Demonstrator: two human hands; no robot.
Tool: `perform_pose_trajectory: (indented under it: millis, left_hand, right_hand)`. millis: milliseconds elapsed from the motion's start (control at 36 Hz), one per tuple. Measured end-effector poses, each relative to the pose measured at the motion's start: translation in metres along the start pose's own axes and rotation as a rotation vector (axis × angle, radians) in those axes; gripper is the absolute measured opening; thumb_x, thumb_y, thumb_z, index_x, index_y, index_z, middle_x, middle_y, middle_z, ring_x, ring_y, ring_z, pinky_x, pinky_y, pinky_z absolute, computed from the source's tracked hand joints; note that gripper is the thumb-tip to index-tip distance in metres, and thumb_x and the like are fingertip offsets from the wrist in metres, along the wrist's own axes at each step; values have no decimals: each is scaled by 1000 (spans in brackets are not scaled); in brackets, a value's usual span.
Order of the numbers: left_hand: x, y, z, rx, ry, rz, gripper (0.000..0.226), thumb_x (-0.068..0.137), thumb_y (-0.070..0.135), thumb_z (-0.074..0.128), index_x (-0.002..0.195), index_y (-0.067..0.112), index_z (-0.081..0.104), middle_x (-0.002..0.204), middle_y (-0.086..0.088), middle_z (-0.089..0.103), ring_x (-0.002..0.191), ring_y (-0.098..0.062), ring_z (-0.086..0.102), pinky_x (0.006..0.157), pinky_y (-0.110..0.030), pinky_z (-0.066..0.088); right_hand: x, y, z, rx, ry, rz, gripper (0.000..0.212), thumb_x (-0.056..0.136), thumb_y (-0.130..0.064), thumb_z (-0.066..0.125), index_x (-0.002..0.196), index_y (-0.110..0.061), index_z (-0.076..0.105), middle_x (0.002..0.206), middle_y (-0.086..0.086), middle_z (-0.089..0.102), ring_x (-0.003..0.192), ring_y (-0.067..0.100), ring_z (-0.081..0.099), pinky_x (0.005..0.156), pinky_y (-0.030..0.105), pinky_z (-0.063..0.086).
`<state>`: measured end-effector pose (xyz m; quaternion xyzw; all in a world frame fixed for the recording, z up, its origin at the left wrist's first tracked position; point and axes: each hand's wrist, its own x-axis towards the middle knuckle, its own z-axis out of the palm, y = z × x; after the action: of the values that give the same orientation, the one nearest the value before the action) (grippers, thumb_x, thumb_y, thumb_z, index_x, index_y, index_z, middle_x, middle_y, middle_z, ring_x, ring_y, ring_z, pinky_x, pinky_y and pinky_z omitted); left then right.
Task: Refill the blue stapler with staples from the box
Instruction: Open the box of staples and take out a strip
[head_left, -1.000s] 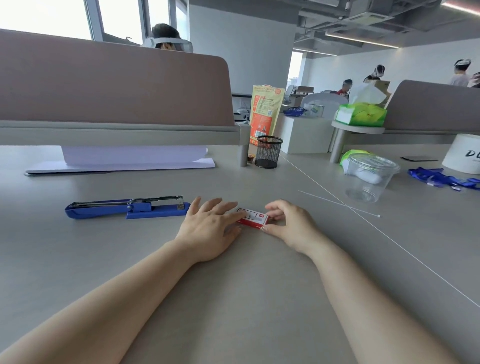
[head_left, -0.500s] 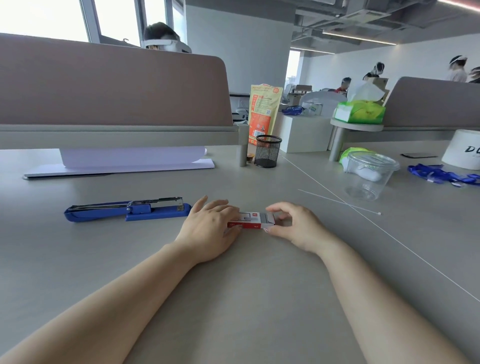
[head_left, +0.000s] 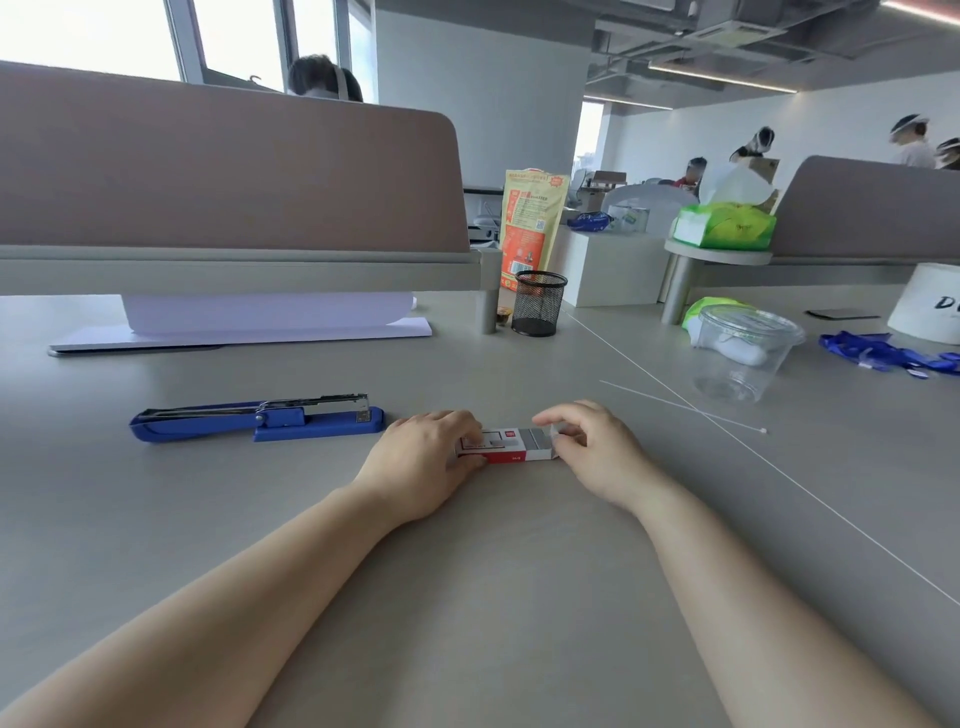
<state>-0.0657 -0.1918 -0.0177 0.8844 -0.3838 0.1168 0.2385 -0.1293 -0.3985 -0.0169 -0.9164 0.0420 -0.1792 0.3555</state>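
Note:
The blue stapler (head_left: 257, 417) lies flat on the grey desk at left, swung fully open with its metal staple channel facing up. A small red and white staple box (head_left: 501, 445) rests on the desk to its right. My left hand (head_left: 423, 460) pins the box's left end with fingers and thumb. My right hand (head_left: 592, 447) pinches the grey inner tray at the box's right end, which sticks partly out of the sleeve.
A black mesh pen cup (head_left: 538, 304) and an orange pouch (head_left: 530, 223) stand at the back. A clear plastic cup (head_left: 743, 353) and blue lanyards (head_left: 888, 353) sit at right. White paper (head_left: 260, 322) lies under the divider. A thin white stick (head_left: 680, 405) lies right of my hands.
My right hand has drawn the grey tray out of the box's right end, while my left hand curled to hold the sleeve still. The stapler has not moved.

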Motion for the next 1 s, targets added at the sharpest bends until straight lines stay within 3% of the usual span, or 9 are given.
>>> perform_pose_trajectory:
  millis: [194,361,556,778,1000]
  left_hand:
    - [1,0,1,-3,15,22,25,85,35,59,105,22,56,113,2,67,100,-23,60,85,-34,46]
    - [1,-2,2,-14,19,32,22,84,34,59,102,22,56,115,3,67,100,-24,61,87,-37,48]
    - [1,-3,3,-20,27,46,22,84,35,60,102,22,56,114,2,67,101,-24,61,88,-39,48]
    - [2,-2,3,-15,19,36,23,85,35,59,103,22,55,115,3,67,101,-25,60,88,-39,47]
    - [1,-2,3,-13,9,24,21,85,35,58,102,23,54,117,4,65,102,-24,59,89,-38,47]
  right_hand:
    - [3,-2,6,-61,-18,-45,11,83,-18,60,90,-24,67,95,-4,58,87,15,58,82,29,47]
    - [4,-2,6,-60,-7,-19,10,82,-18,61,87,-25,67,98,2,61,88,18,60,81,29,47]
    - [5,-1,7,-89,-15,-40,15,85,-17,58,96,-21,67,95,-4,58,87,15,56,79,23,40]
    - [7,-5,4,-75,-77,-20,11,85,-18,57,93,-22,63,99,1,65,89,19,60,81,30,48]
    - [9,-7,5,-33,-96,36,13,88,-16,54,100,-16,60,99,0,58,93,18,55,82,27,43]
